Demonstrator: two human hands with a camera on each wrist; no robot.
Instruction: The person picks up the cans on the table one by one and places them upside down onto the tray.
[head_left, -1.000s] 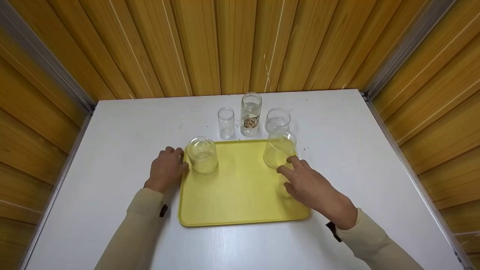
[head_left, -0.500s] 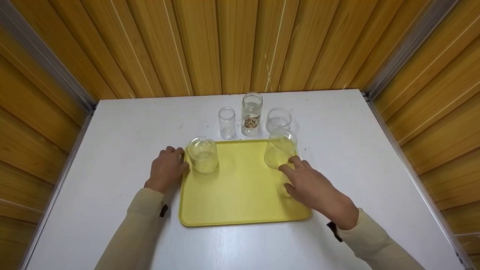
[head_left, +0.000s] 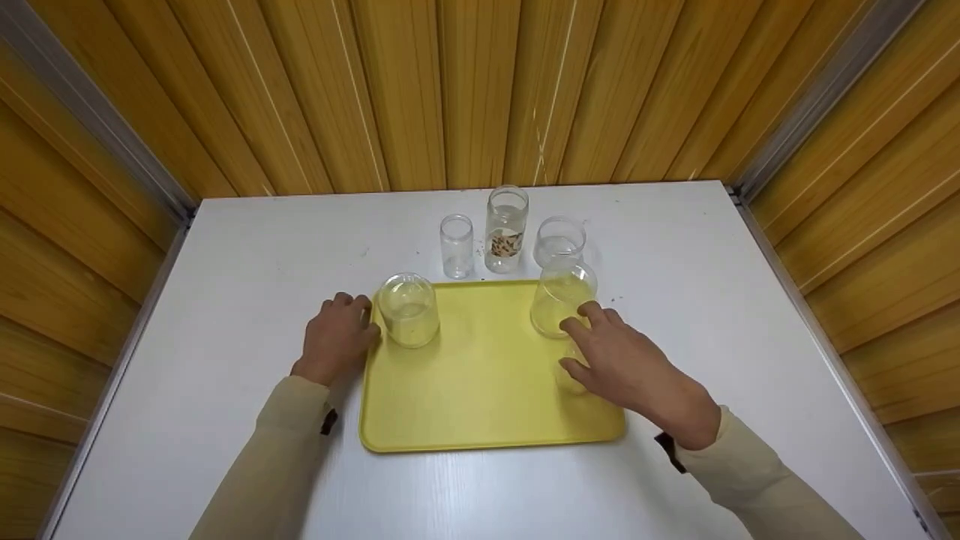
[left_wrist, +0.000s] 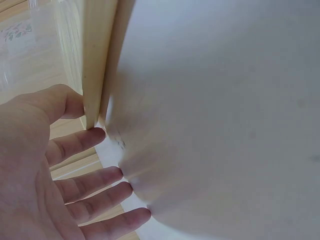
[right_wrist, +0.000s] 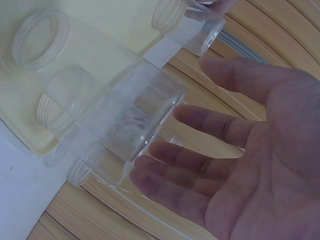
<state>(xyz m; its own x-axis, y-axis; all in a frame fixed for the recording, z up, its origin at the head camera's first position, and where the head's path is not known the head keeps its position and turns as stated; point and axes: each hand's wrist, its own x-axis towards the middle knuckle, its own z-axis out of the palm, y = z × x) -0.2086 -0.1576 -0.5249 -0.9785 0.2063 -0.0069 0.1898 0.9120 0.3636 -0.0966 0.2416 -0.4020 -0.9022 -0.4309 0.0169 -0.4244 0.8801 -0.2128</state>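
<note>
My left hand (head_left: pixel 334 337) is at the left edge of the yellow tray (head_left: pixel 480 397), near its far corner. In the left wrist view its thumb is against the tray's edge with the index fingertip close by, and the other fingertips reach the table. My right hand (head_left: pixel 626 367) hovers over the tray's right side, fingers spread and nothing in them. Its fingertips are right at the raised base of a clear jar (right_wrist: pixel 105 80), mouth down on the tray. Beyond it stands a second clear jar (head_left: pixel 559 307); a third jar (head_left: pixel 409 311) stands at the far left corner.
Behind the tray, on the white table (head_left: pixel 247 270), are a small clear jar (head_left: pixel 457 251), a tall patterned bottle (head_left: pixel 506 232) and a low clear jar (head_left: pixel 560 238). Wood-panelled walls (head_left: pixel 412 90) enclose the table's back and sides.
My right thumb has lifted and spread slightly away from the near jar. The left hand, tray and jars keep their places, while the whole view drifts a little to the right.
</note>
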